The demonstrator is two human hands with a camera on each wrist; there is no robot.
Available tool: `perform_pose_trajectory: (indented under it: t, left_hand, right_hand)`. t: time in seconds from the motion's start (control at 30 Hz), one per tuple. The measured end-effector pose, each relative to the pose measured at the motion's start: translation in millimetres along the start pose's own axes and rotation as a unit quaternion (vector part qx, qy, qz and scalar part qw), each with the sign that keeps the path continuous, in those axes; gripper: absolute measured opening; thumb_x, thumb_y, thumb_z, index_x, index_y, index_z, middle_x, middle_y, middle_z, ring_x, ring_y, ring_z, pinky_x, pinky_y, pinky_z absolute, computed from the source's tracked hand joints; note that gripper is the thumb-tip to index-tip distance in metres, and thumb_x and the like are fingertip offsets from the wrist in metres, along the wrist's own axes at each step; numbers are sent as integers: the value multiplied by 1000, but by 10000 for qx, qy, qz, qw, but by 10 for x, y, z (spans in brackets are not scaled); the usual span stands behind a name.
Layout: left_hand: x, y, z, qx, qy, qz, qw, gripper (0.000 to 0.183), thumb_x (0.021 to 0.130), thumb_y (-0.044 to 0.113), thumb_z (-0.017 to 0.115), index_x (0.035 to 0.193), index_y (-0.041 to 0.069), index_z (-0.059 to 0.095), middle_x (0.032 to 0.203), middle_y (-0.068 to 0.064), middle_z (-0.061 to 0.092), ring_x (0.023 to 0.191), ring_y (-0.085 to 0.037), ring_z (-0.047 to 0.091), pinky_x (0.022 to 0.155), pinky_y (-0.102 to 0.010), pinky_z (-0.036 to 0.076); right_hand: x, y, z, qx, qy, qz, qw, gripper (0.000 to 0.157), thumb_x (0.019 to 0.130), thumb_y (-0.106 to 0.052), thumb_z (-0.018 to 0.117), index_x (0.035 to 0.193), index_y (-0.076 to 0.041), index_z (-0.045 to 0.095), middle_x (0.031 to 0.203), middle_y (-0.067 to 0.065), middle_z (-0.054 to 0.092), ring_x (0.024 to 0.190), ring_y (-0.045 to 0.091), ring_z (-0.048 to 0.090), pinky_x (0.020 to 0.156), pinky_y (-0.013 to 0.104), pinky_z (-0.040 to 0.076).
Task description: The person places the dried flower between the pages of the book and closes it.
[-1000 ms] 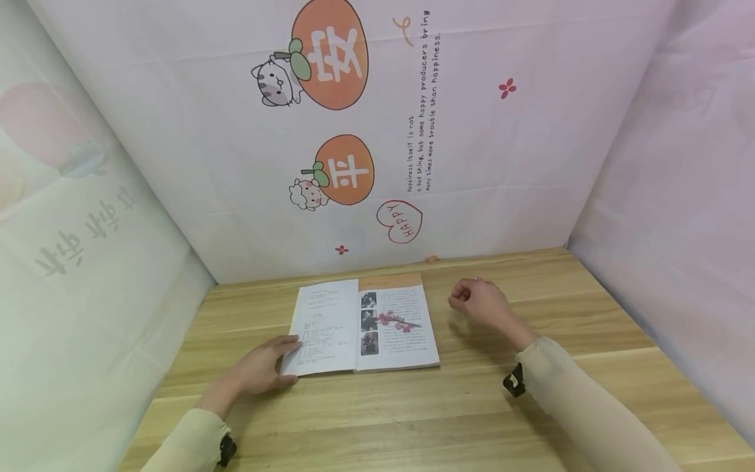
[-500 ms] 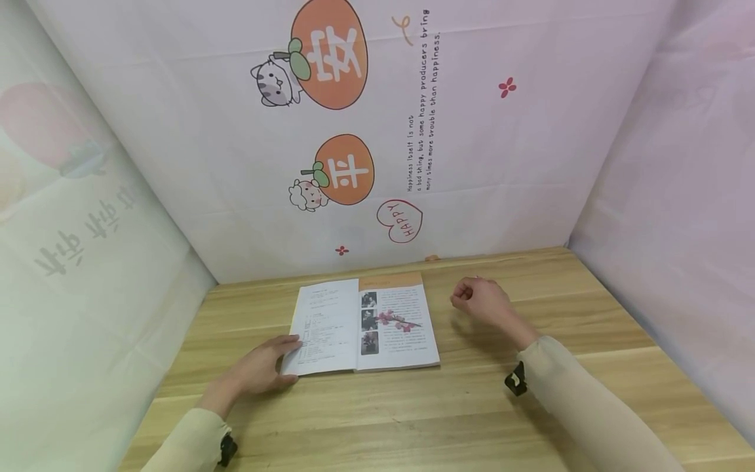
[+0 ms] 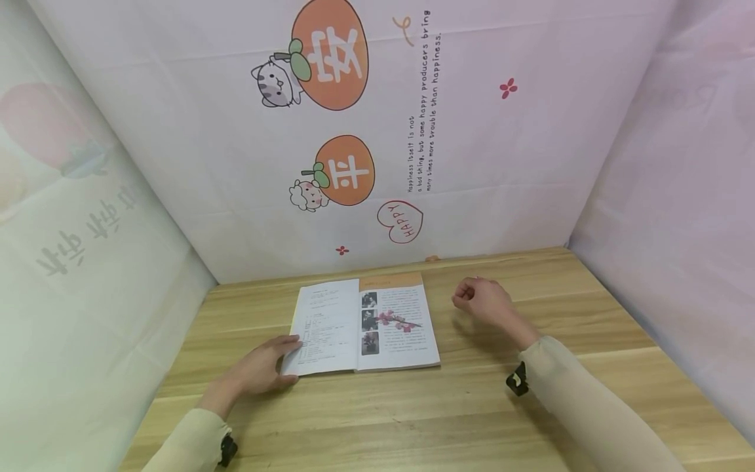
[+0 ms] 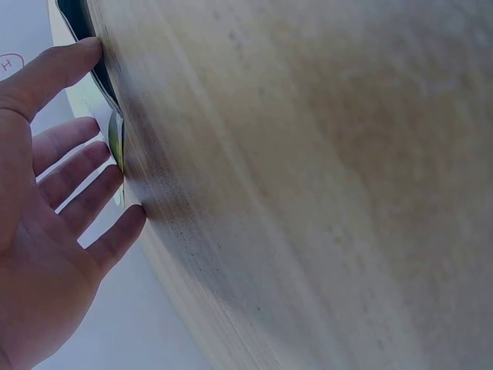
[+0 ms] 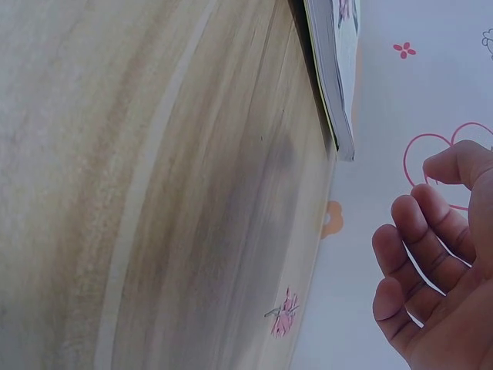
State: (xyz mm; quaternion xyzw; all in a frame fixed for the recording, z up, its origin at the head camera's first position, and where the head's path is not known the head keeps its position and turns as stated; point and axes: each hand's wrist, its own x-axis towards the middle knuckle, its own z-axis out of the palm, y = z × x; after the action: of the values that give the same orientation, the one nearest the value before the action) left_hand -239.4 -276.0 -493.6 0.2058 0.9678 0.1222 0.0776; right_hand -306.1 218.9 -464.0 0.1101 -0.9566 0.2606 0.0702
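Observation:
An open book (image 3: 324, 328) lies on the wooden table, its two pages facing up. Across its right page runs a pink blossom sprig (image 3: 398, 321); I cannot tell whether it is printed or a loose piece. My left hand (image 3: 262, 367) rests at the lower left corner of the book, thumb and fingers spread along the edge. My right hand (image 3: 483, 303) hovers right of the book with loosely bent fingers, holding nothing. In the right wrist view, a small pink flower piece (image 5: 283, 312) shows on the table near its far edge; the head view mostly hides it behind the hand.
The wooden table (image 3: 377, 426) reaches back to a white cloth wall (image 3: 472, 164) with printed cartoons and lettering. Further cloth walls (image 3: 678, 196) enclose the left and right sides.
My right hand has drifted very slightly to the right. The left hand and the book stay where they were.

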Motion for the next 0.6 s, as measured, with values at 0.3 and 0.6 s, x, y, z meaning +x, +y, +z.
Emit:
perform_pose_trajectory:
  t: [0.3, 0.6]
  left_hand:
    - [4, 4, 16, -41, 18, 19, 10000, 72, 84, 37, 79, 145, 10, 52, 156, -11, 44, 143, -36, 42, 118, -51, 38]
    - [9, 12, 9, -33, 44, -18, 10000, 72, 84, 37, 79, 145, 10, 52, 156, -11, 44, 143, -36, 42, 118, -51, 38]
  right_hand:
    - [-10, 33, -12, 17, 24, 16, 10000, 11, 92, -29, 67, 87, -19, 69, 80, -5, 67, 73, 12, 58, 67, 28, 46]
    - [4, 58, -14, 9, 90, -8, 10000, 12, 92, -29, 67, 86, -19, 69, 79, -4, 67, 72, 12, 58, 67, 28, 45]
